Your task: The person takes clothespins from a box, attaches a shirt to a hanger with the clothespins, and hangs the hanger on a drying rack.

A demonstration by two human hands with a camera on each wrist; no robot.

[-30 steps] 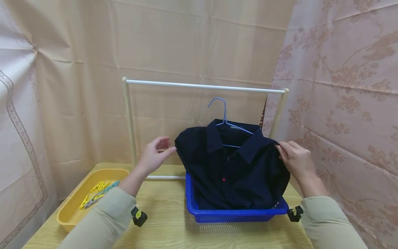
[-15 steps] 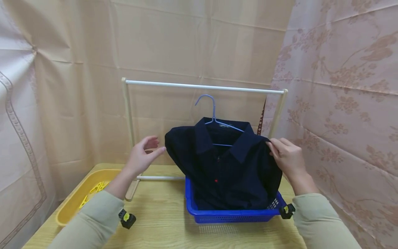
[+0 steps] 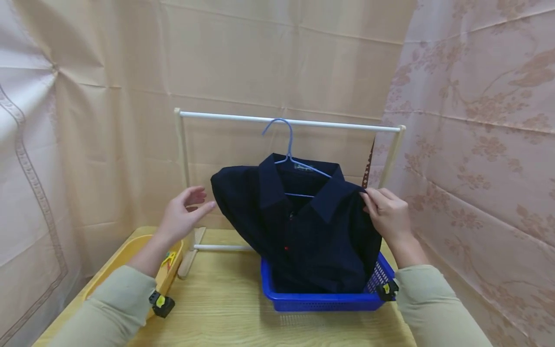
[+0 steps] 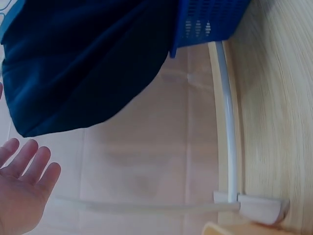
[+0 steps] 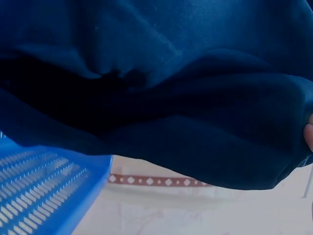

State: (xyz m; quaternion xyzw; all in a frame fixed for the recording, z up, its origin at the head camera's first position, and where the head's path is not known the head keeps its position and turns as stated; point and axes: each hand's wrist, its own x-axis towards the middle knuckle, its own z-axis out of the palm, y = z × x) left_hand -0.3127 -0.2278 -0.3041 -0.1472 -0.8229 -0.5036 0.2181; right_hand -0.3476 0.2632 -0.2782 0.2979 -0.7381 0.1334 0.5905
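Note:
A dark navy shirt [image 3: 303, 236] with a collar and a red button hangs on a blue wire hanger [image 3: 289, 140]. Its lower part lies in a blue plastic basket [image 3: 327, 302]. My right hand [image 3: 388, 212] pinches the shirt at the shoulder on the right side, and in the right wrist view a fingertip [image 5: 309, 133] shows at the cloth's edge. Beside the other shoulder, my left hand [image 3: 182, 212] is held with its fingers relaxed and parted from the thumb. In the left wrist view a small gap separates that hand [image 4: 22, 186] from the cloth [image 4: 83, 68].
Behind the shirt stands a rack with a white top bar [image 3: 234, 116] and a lower bar [image 3: 223, 247]. A yellow tray [image 3: 117, 262] holding clothespins [image 3: 169, 259] is at the left, partly behind my left arm. Curtains enclose the wooden table [image 3: 225, 299].
The shirt and hanger have moved left and up with my right hand, so the hook now overlaps the rack's top bar in view. My left hand has moved left too, staying beside the shoulder.

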